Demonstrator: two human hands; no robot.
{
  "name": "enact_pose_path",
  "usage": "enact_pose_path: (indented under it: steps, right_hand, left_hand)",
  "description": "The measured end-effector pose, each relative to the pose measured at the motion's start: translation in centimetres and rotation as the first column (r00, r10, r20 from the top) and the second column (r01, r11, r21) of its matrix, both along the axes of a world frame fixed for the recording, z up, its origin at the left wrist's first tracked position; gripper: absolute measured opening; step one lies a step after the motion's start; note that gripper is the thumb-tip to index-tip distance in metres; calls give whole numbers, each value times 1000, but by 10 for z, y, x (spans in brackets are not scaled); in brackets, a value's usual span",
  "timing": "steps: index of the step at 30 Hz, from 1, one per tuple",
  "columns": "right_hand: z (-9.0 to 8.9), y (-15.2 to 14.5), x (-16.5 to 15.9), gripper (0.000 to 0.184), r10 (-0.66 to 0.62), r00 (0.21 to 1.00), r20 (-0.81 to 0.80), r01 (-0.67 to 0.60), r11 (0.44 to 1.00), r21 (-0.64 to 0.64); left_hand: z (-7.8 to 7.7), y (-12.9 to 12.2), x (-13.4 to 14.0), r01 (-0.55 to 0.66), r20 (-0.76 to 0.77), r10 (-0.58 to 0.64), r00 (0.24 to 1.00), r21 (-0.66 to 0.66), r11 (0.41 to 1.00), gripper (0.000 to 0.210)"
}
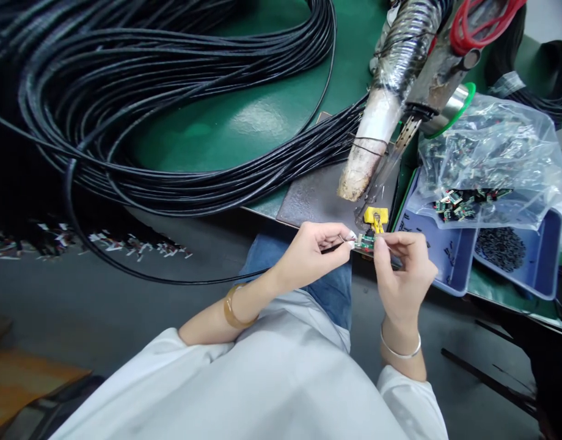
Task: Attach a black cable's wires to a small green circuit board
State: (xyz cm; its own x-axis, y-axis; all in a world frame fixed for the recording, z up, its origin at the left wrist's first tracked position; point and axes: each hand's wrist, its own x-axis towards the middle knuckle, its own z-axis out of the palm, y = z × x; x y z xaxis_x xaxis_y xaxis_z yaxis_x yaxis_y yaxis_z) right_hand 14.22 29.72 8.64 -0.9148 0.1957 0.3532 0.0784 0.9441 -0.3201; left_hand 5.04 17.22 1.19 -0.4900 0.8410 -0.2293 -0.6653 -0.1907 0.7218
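Observation:
My left hand (315,253) pinches the end of a black cable (171,277), whose length runs back left below the large coil. The fingertips are at the left end of a small green circuit board (366,241). At the board's right end, the thumb and forefinger of my right hand (404,272) are pinched together. Whether they grip the board itself or something thin beside it cannot be made out. A yellow clip (376,216) stands just behind the board, touching it or very close. Above hangs a soldering iron (405,135), its tip pointing down toward the clip.
A thick bundle of black cables (208,186) covers the table's left side. A taped exhaust hose (367,140) hangs beside the iron. At right are blue trays (462,278), small black parts (501,247), a plastic bag of circuit boards (492,146) and a solder spool (452,110).

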Motion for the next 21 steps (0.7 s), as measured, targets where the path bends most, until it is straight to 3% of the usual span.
enact_pose_path:
  steps: [2, 4, 6, 8, 10, 12, 15, 16, 18, 21]
  right_hand:
    - [0, -2, 2, 20, -15, 1000, 19, 17, 996, -93]
    - [-1, -3, 3, 21, 17, 999, -50, -31, 960, -278]
    - [-2, -3, 4, 19, 73, 994, -77, -101, 865, -492]
    - [0, -2, 5, 15, 109, 994, 14, -77, 783, -618]
    - [5, -3, 6, 12, 48, 996, 80, 4, 838, -546]
    - [12, -8, 8, 10, -113, 994, 1, 105, 919, -380]
    - [22, -20, 13, 5, -240, 958, -155, 194, 944, -266]
    - [24, -22, 14, 7, -222, 964, -150, 190, 961, -200]
    - [24, -24, 14, 16, -167, 986, 21, 168, 975, -144]
    - [17, -19, 12, 20, -49, 973, 227, 100, 970, -221]
  left_hand:
    - [-2, -3, 4, -40, 1, 40, 999, -17, 999, 36]
    - [-4, -5, 7, -127, 49, 128, 991, -19, 992, 44]
    - [-6, -8, 9, -141, 138, 133, 981, 49, 989, 49]
    - [-8, -10, 10, -66, 221, 39, 975, 116, 991, 50]
    - [-9, -12, 10, -16, 250, -25, 968, 160, 987, 49]
    - [-10, -13, 10, -17, 232, -20, 973, 155, 988, 46]
    - [-10, -13, 11, -12, 214, -15, 977, 121, 993, 44]
    - [-10, -13, 11, -9, 209, -15, 978, 113, 994, 44]
    - [-10, -13, 12, -3, 197, -18, 980, 107, 994, 46]
    - [-8, -14, 12, 4, 171, -22, 985, 107, 994, 48]
